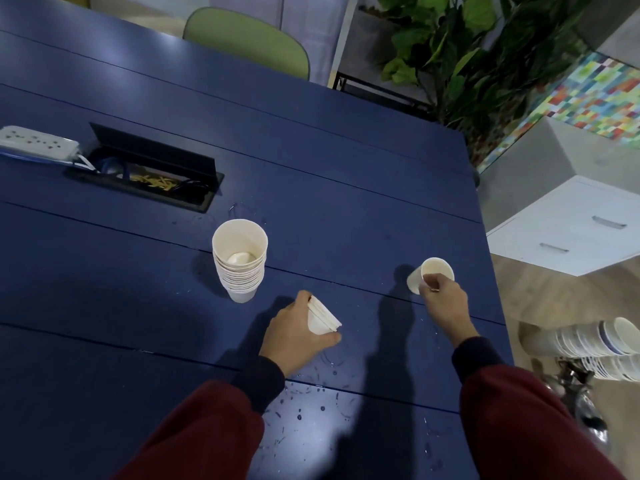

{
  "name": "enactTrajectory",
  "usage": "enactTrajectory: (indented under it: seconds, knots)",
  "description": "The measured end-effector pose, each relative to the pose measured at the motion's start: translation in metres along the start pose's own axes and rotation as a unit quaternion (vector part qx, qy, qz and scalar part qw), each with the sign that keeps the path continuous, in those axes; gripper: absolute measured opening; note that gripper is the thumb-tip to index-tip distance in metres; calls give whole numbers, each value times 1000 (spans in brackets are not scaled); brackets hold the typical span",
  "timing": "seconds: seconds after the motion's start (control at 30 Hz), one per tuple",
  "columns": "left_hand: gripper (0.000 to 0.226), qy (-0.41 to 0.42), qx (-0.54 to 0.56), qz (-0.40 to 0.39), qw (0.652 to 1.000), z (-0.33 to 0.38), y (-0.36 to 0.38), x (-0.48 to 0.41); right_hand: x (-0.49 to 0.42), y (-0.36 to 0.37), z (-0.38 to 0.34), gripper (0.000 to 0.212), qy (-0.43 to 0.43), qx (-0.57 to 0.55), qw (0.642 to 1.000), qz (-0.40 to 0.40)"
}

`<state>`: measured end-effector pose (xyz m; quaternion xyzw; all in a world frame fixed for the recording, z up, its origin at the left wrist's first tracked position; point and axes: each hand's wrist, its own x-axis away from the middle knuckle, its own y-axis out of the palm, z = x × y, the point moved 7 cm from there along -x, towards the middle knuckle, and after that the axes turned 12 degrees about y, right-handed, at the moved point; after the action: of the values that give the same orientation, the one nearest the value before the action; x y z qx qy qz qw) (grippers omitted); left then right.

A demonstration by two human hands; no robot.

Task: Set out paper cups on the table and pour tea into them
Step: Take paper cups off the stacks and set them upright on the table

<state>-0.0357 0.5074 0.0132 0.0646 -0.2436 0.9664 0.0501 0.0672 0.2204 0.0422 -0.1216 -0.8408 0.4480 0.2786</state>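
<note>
**kettle_on:** so what are the hands doing?

**cupstack99:** They're apart, each with its own load. The left hand grips a few nested cups, tipped on their side, thumb under and fingers over the top. The right hand pinches a single cup by the rim, out near the right edge of the blue table. It looks tilted, and I can't tell if the base is touching down.

**kettle_on:** and the rest of the cups?

**cupstack99:** There's a tall stack standing upright on the table, beyond the left hand and a bit to its left. Past that is an open cable box with a power strip beside it.

**kettle_on:** how far along, you reckon?

**cupstack99:** Early, I'd say. No cup is standing on its own, and the one in the right hand looks like the first to go down. The inside I can see looks dry, and I can't make out a teapot anywhere. There are droplets on the near edge, no idea what from. So most of the setting out and all the pouring are left.
</note>
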Motion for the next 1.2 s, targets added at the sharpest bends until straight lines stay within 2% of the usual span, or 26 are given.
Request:
enactTrajectory:
  seconds: [0.1, 0.2, 0.27, 0.33, 0.4, 0.43, 0.6, 0.67, 0.77, 0.83, 0.93, 1.07, 1.2]
  knots:
    - [61, 1, -6, -11, 1000, -1, -6, -4, 25, -4, -4, 39, -32, -39, 997, 56]
    - [60, 3, -6, -17, 1000, 0, -5, -7, 75, 5, -16, 31, -128, -101, 984, 77]
    - [60, 11, -14, -26, 999, 4, 0, -9, 108, 15, -25, 22, -177, -136, 973, 52]
    - [60, 22, -18, -34, 999, 11, 4, -11, 131, 30, -30, 11, -173, -158, 972, -29]
    - [58, 31, -11, -39, 999, 16, 6, -12, 147, 46, -34, 15, -171, -158, 965, -124]
    - [58, 35, -8, -45, 998, 17, 8, -12, 153, 50, -36, 17, -183, -150, 961, -143]
    - [61, 32, -9, -75, 997, 18, 13, -10, 153, 42, -43, 21, -212, -146, 952, -164]
    - [59, 27, -27, -77, 996, 14, 13, -10, 145, 31, -45, 21, -199, -175, 954, -141]
    - [59, 12, -18, -41, 999, 9, 10, -15, 117, 5, -46, 19, -180, -210, 960, -40]
    - [58, 13, -23, 2, 1000, 10, 5, -25, 96, -5, -50, 16, -170, -178, 969, 7]
    - [61, 31, -125, 58, 990, 18, -6, -47, 67, 2, -53, 14, -165, -91, 982, 16]
    - [59, 58, -103, 113, 987, 31, -13, -83, 41, 18, -47, 21, -155, -27, 988, 5]
    - [54, 78, -95, 136, 983, 35, -13, -104, 35, 29, -45, 24, -150, -17, 988, -18]
